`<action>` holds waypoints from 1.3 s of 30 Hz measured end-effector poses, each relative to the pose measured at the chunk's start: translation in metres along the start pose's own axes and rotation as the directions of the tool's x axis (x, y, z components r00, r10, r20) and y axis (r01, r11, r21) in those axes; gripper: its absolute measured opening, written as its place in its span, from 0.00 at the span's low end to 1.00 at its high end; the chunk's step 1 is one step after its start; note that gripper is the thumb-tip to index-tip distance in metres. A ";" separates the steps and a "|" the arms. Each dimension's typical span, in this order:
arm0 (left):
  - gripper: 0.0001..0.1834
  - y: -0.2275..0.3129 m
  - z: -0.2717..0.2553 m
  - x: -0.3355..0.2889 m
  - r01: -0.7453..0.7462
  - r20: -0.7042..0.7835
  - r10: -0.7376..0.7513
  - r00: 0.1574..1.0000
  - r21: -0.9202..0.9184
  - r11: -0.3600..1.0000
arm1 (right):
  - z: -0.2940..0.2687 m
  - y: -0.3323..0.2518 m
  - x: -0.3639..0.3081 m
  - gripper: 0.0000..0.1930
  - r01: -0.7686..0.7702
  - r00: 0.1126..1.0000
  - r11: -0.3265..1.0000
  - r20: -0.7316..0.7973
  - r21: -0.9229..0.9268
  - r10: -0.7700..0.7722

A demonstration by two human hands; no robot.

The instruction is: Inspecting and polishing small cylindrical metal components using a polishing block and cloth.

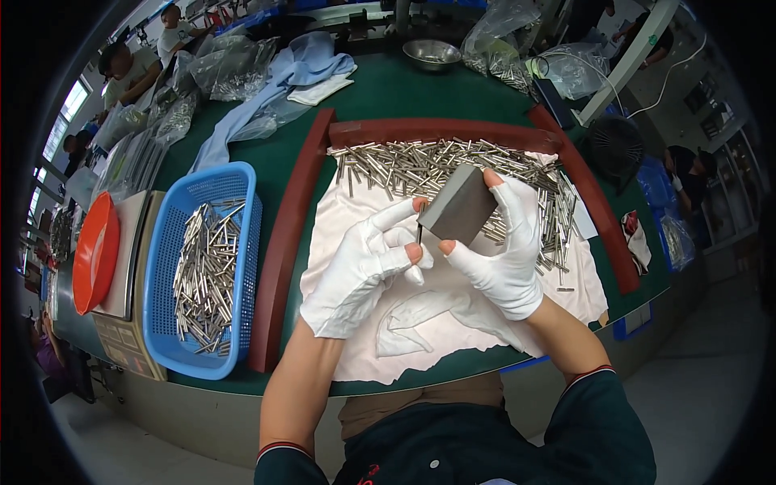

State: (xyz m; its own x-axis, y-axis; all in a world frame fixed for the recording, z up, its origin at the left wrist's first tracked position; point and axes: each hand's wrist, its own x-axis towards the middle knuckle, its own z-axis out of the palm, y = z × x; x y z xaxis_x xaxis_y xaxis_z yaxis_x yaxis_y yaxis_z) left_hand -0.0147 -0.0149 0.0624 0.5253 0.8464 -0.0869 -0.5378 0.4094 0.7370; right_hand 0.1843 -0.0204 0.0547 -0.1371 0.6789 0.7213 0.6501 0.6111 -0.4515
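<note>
Both hands wear white gloves with some fingertips bare. My left hand (368, 263) pinches a slim metal pin (419, 230) upright between thumb and forefinger. My right hand (505, 250) grips a dark grey rectangular block (459, 206), thumb on the near edge and fingers at the far right corner. The block's left edge is right beside the pin; whether they touch I cannot tell. Below the hands a crumpled white cloth (404, 327) lies on a pale pink cloth (323, 356). Beyond them spreads a heap of metal pins (396, 166).
Dark red rails (283, 267) frame the work area on the green table (376, 85). At left stand a blue basket (250, 210) of metal pins and a red-orange bowl (95, 255). A metal bowl (432, 53), plastic bags and a blue cloth (267, 93) lie farther back. Other people sit beyond.
</note>
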 end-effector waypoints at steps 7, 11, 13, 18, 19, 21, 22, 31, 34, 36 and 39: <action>0.41 -0.005 -0.007 0.003 -0.007 0.001 0.008 1.000 -0.115 0.993 | 0.007 0.004 0.001 0.42 0.003 1.000 1.000 -0.023 0.007 -0.003; 0.36 -0.004 -0.005 0.004 -0.029 0.072 0.037 0.997 -0.112 0.993 | 0.001 0.001 0.005 0.41 -0.003 1.000 0.999 0.003 0.047 0.002; 0.37 -0.005 -0.004 0.005 -0.032 0.019 0.032 0.999 0.015 0.999 | 0.000 0.005 0.005 0.42 0.094 0.993 0.993 -0.061 -0.075 -0.099; 0.40 -0.001 -0.007 0.002 0.017 -0.041 -0.011 0.999 0.170 0.985 | -0.001 0.006 0.009 0.40 0.064 0.998 0.998 0.022 0.001 -0.064; 0.40 -0.002 -0.007 -0.001 0.000 -0.064 0.012 0.998 0.181 0.983 | 0.004 0.005 0.006 0.40 0.083 0.996 0.995 -0.017 -0.063 -0.084; 0.41 0.000 -0.003 -0.002 0.008 -0.077 0.005 0.997 0.172 0.985 | 0.000 -0.001 0.007 0.40 0.111 0.992 0.992 -0.058 -0.053 -0.114; 0.41 -0.001 -0.003 -0.002 -0.003 -0.057 0.013 0.998 0.176 0.984 | -0.005 -0.002 0.010 0.40 0.131 0.989 0.991 -0.065 -0.035 -0.133; 0.42 -0.005 -0.006 0.004 0.027 -0.099 -0.010 0.995 0.177 0.984 | -0.008 0.002 0.011 0.40 0.106 0.994 0.994 0.016 0.000 -0.106; 0.43 -0.009 -0.008 0.005 0.011 -0.113 0.012 0.993 0.205 0.979 | -0.005 0.004 0.006 0.41 0.129 0.990 0.988 -0.051 -0.084 -0.134; 0.43 -0.007 -0.006 0.003 0.002 -0.096 0.018 0.995 0.204 0.979 | -0.004 0.003 0.005 0.41 0.160 0.982 0.981 -0.081 -0.113 -0.170; 0.43 -0.008 -0.008 0.003 -0.002 -0.090 0.021 0.996 0.212 0.977 | -0.001 0.011 0.008 0.41 0.081 0.996 0.995 -0.029 0.063 -0.079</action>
State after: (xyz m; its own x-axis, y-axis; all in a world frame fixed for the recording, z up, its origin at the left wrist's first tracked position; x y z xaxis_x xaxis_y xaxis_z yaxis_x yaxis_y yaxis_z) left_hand -0.0140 -0.0131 0.0505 0.4525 0.8821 -0.1313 -0.3866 0.3267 0.8625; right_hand 0.1914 -0.0087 0.0561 -0.1669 0.6162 0.7697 0.5889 0.6884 -0.4235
